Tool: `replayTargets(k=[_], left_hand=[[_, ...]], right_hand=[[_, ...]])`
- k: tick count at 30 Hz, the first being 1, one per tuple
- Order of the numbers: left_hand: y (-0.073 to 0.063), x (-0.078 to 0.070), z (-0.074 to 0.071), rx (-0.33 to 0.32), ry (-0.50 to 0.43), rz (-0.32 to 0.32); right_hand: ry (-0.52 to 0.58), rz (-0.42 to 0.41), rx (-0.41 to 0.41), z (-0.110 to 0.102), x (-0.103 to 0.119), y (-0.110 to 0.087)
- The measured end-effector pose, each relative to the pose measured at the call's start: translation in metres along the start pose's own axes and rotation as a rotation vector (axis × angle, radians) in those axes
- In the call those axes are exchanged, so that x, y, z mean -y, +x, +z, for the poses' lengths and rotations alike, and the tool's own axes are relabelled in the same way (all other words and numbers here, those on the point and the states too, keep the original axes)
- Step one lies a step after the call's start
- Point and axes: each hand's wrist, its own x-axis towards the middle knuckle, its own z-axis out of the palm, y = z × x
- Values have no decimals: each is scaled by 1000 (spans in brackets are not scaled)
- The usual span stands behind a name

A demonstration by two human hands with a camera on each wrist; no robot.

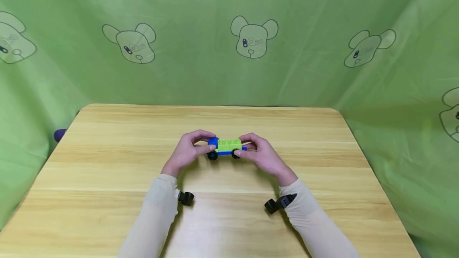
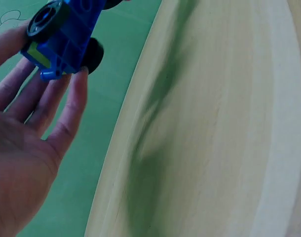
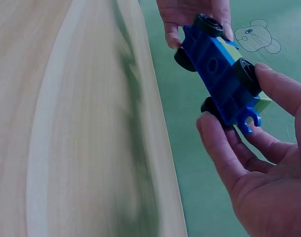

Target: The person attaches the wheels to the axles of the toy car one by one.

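Between both hands is a toy car [image 1: 229, 145] built of bricks, with a blue base, lime-green blocks on top, a blue front part and black wheels. My left hand [image 1: 188, 148] grips its blue end, thumb on the near side and fingers behind. The opposite end is held by my right hand [image 1: 263, 155], with the thumb at a rear wheel. From the right wrist view, the car's blue underside [image 3: 214, 69] shows, with a hook-shaped coupling [image 3: 249, 120] at the end by the right hand. The car is raised above the table, its shadow falling on the wood.
A light wooden table [image 1: 107, 162] with rounded far corners lies under the hands. Green curtains [image 1: 201, 71] printed with bear heads hang behind and at the sides. A purple object [image 1: 59, 134] pokes out past the table's left edge. Each wrist wears a black camera [image 1: 186, 198].
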Motion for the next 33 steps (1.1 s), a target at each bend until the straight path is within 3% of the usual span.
replayTargets(k=[5,12,16,24,29,33], left_hand=[[0,1,3,-85,-44,-33],[-2,0,10,-205,-51,-74],[0,7,13,-262,-59,-56],[6,4,15,-366,-23,14],[9,1,16,-395,-8,53],[12,3,17,-418,17,40]], right_hand=[[9,-20,-42,1,-1,3],[65,13,-74,2,-1,9],[37,3,-106,3,-2,15],[39,-3,-147,6,0,29],[67,4,-150,6,1,36],[42,-12,-175,7,1,42]])
